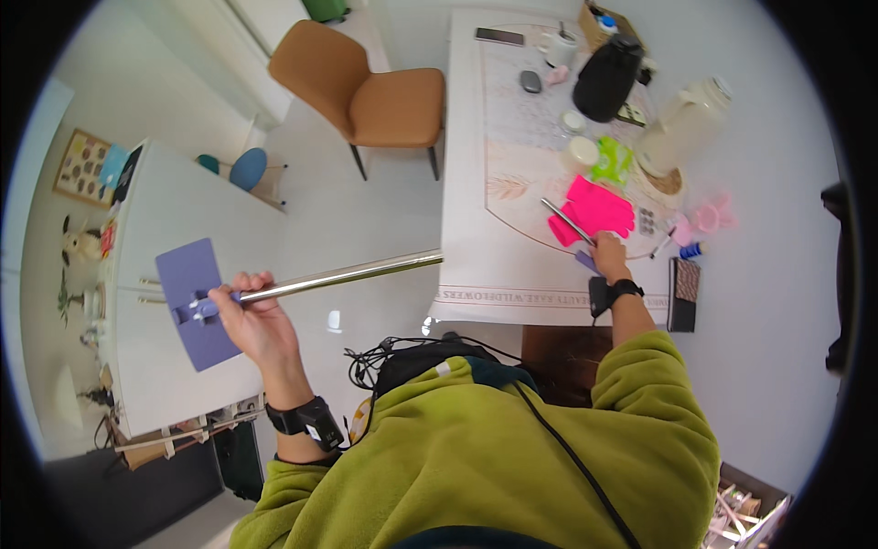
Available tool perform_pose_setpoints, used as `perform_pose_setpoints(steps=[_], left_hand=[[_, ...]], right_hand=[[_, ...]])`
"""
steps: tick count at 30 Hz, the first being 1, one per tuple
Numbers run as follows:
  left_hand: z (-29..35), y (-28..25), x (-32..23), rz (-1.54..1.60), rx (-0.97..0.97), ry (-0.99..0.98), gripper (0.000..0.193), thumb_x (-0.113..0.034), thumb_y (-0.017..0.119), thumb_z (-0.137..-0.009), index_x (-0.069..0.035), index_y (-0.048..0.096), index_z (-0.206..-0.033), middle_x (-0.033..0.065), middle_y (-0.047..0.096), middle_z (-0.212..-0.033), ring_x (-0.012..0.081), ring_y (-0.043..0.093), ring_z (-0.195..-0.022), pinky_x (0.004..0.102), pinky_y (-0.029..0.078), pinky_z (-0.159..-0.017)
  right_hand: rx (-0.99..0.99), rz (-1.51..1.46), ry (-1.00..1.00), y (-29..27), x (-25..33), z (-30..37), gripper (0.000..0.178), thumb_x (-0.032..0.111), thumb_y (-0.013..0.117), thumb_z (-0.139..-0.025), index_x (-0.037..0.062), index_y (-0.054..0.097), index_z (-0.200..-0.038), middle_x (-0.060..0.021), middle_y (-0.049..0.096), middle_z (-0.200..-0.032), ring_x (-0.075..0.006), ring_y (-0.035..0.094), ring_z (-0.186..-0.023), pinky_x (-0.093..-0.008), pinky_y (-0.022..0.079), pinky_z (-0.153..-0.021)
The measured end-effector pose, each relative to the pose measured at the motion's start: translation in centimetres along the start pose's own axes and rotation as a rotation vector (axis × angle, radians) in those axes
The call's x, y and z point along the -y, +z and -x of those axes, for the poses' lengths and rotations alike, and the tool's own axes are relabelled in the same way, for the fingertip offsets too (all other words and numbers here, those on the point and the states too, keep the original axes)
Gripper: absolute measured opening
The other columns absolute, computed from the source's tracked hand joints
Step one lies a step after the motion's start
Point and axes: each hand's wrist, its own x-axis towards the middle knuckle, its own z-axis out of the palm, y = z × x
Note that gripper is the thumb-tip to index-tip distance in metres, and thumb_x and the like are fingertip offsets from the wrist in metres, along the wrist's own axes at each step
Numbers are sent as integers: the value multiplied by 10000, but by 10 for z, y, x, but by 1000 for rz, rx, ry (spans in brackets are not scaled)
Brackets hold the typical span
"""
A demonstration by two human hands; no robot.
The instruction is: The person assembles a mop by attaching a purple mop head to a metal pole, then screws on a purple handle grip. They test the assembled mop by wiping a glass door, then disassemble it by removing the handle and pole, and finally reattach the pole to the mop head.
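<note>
My left hand [254,320] is closed around the joint end of a flat mop [357,274], where its silver pole meets the purple plate [203,352]. The pole lies nearly level, its far end reaching the table's left edge. Over on the table, my right hand [610,256] has its fingers closed on a shorter silver tube with a purple end [586,262]. That tube [563,217] slants across a pair of bright pink gloves [599,206]. Part of the tube is hidden under my fingers.
The table [476,220] also carries a beige thermos jug [681,128], a black bag-like item [608,78], a white mug [559,46], a green packet [613,161] and a phone [499,37]. A brown chair [393,105] stands beyond its left side. White cabinets [183,215] line the left.
</note>
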Motion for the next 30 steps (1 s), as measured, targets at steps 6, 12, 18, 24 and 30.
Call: perform_pose_setpoints(steps=[6, 12, 18, 24, 30], left_hand=[[-2, -10, -11, 67, -64, 32, 272, -302, 427, -954, -59, 456, -838, 89, 510, -801, 199, 540, -774, 383, 460, -866], [2, -44, -32, 100, -61, 121, 295, -267, 384, -971, 8, 407, -865, 99, 478, -789, 220, 527, -742, 392, 474, -848], [-4, -89, -41, 168, -310, 77, 318, -256, 407, -967, -58, 332, -729, 34, 326, -682, 171, 358, -630, 329, 423, -687], [13, -107, -53, 53, -269, 42, 275, -222, 465, -943, -24, 386, -770, 60, 364, -721, 185, 401, -678, 329, 436, -686], [13, -77, -49, 85, -161, 35, 260, -229, 480, -938, -27, 402, -793, 43, 350, -711, 151, 368, -639, 289, 397, -636]], right_hand=[[-140, 138, -7, -29, 13, 6, 222, 208, 548, -843, 97, 509, -1031, -97, 609, -947, -290, 589, -890, -465, 405, -769], [-483, -194, -440, -110, 78, 59, 259, 144, 589, -818, 79, 568, -1068, -109, 589, -847, -299, 567, -781, -398, 423, -703], [-576, -171, 127, -44, 47, 127, 680, 410, 746, -675, 105, 497, -1229, -116, 637, -914, -291, 617, -775, -373, 483, -683], [-219, -153, 127, -3, -1, 125, 341, 318, 702, -730, 112, 627, -991, -120, 591, -854, -310, 600, -758, -397, 476, -635], [-73, -640, -129, -69, 61, 98, 227, 162, 710, -762, 39, 628, -934, -27, 553, -732, -146, 535, -595, -296, 425, -555]])
